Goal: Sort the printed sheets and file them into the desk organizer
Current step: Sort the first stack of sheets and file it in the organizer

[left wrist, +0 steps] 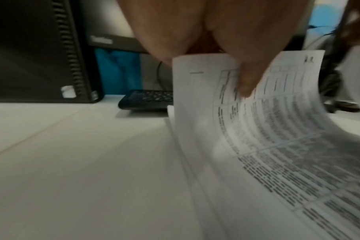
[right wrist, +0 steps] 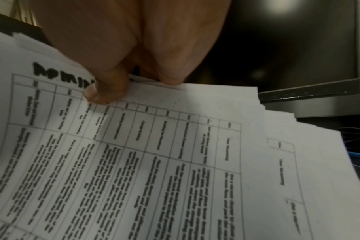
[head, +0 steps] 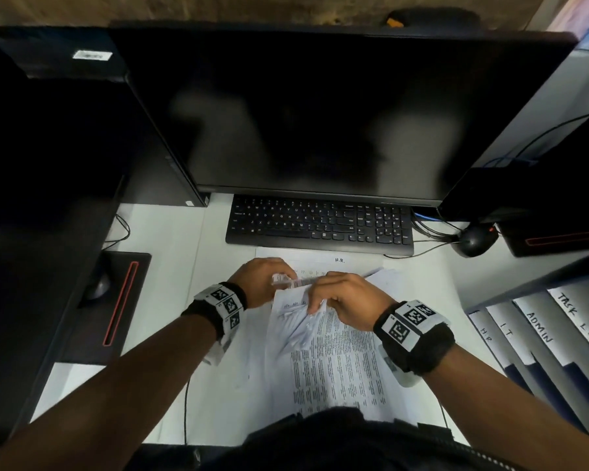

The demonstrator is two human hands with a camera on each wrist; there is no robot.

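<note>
A dark monitor (head: 320, 110) stands behind a black keyboard (head: 320, 224) on the white bench (head: 170, 266); a black mouse (head: 473, 241) lies right of the keyboard.

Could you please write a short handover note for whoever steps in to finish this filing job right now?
Left hand: pinches the lifted top edge of a printed sheet with a handwritten heading, too blurred to read there.
Right hand: pinches the sheet headed ADMIN, fanned from the stack.
The stack of sheets lies on the desk before the keyboard; one marked H.R. lies flat underneath.
Desk organizer at the right, labelled H.R., I.T., ADMIN, TASK LIST.
Done: sorting under way; what is filed cannot be told.
Left: finish sorting, file by label.
</note>
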